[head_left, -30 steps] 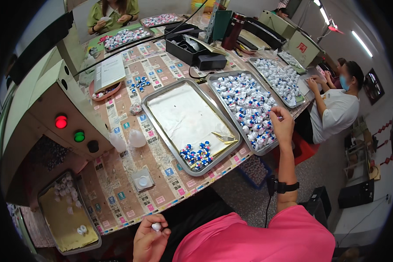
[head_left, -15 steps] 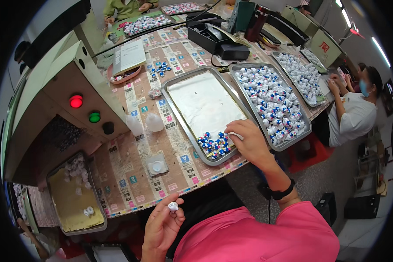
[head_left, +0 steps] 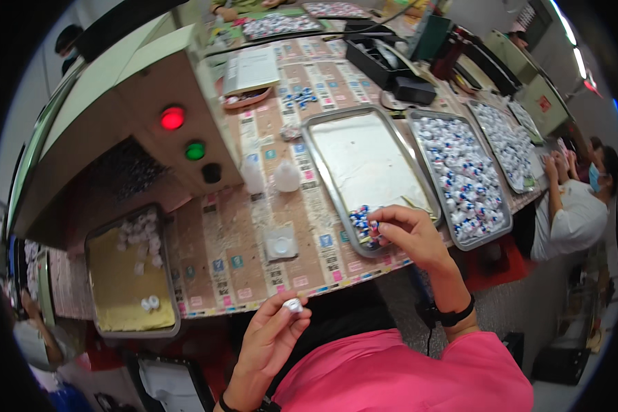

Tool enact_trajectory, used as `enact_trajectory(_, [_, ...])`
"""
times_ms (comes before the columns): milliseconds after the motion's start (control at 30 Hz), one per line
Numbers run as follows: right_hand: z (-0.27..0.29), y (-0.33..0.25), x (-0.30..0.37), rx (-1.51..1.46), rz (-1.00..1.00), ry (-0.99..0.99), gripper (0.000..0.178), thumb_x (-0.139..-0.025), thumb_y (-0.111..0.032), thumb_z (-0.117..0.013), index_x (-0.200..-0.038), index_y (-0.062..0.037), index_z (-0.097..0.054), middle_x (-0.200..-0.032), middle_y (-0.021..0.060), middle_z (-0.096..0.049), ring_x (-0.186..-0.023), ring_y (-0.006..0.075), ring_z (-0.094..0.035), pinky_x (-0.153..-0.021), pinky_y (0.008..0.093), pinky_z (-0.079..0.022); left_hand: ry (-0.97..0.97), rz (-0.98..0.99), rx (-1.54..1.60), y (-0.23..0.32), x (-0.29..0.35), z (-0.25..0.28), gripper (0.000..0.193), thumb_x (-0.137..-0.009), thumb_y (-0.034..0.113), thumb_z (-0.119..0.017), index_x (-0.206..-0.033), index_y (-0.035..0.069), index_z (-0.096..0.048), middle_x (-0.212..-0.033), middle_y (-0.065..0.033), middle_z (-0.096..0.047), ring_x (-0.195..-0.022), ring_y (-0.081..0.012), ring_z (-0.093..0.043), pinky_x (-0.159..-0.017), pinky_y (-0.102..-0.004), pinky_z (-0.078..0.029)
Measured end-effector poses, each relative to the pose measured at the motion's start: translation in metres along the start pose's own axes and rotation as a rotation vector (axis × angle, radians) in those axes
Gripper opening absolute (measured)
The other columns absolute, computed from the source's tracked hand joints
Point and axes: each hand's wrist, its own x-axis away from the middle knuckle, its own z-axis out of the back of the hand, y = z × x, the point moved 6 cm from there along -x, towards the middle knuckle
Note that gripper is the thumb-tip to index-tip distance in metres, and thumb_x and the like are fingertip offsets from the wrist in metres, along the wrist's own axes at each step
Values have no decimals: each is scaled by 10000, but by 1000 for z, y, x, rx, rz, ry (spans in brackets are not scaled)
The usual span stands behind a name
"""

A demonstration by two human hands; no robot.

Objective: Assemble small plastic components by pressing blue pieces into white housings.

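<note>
My left hand (head_left: 271, 336) is closed, with a small white rounded piece (head_left: 293, 305) pinched between thumb and fingers, short of the table's front edge. Over the near end of a cloth-lined metal tray (head_left: 317, 161) is my right hand (head_left: 419, 237). Its thumb and fingertips are pinched together at a pile of small blue-and-white pieces (head_left: 359, 218). Something small and coloured shows at those fingertips, too blurred to tell apart from the pile. Part of the pile lies hidden behind the hand.
A tray of white-and-blue pieces (head_left: 460, 178) stands to the right, a machine with red and green lights (head_left: 185, 130) on the left. Below its opening is a tray with white pieces (head_left: 130, 288). Two whitish bottles (head_left: 286, 177) and a small square block (head_left: 280, 243) stand between.
The view has turned, shifting the scene rightward. My right hand's fingertips have gone from the pile's edge down among the pieces. My left hand still holds the white piece.
</note>
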Motion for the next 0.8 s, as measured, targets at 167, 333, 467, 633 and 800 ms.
enact_trajectory(167, [-47,-7,1,-220,-53,-120,214,-881,-70,-588,-1077,3,-633,-892,18,-639,-758,67,-590,-652,208,-479,-62,-55,13,6,-5,-3,316,-926,81,-535,-1239,48,-499,-1130,-110,-577,-981,-176,-595,-826,-276,-509])
enact_trajectory(333, [-81,-13,-11,-15,-15,-198,216,-859,-50,-612,-1064,10,-644,-885,26,-632,-795,88,-606,-674,204,-482,-49,-114,34,12,1,4,326,-908,55,-561,-1229,51,-508,-1119,-93,-581,-947,-144,-590,-815,-258,-504])
enact_trajectory(467, [-99,-33,-17,324,312,-184,223,-812,-22,-636,-1033,-15,-661,-881,81,-628,-736,140,-624,-663,240,-488,-44,-110,24,13,6,10,323,-897,51,-579,-1215,35,-520,-1114,-75,-591,-955,-130,-585,-839,-245,-490])
enact_trajectory(633, [-122,-46,-24,490,460,-163,160,-793,-3,-647,-951,-6,-671,-866,104,-628,-748,186,-637,-658,275,-501,-46,-113,27,13,8,13,328,-902,64,-576,-1221,18,-521,-1113,-80,-595,-970,-140,-592,-857,-258,-495])
enact_trajectory(800, [-138,-45,-33,615,595,-174,136,-780,-27,-655,-914,-25,-675,-847,117,-613,-745,267,-622,-653,331,-488,-48,-98,25,14,11,15,336,-912,65,-559,-1242,16,-513,-1067,-76,-610,-994,-151,-594,-881,-268,-492])
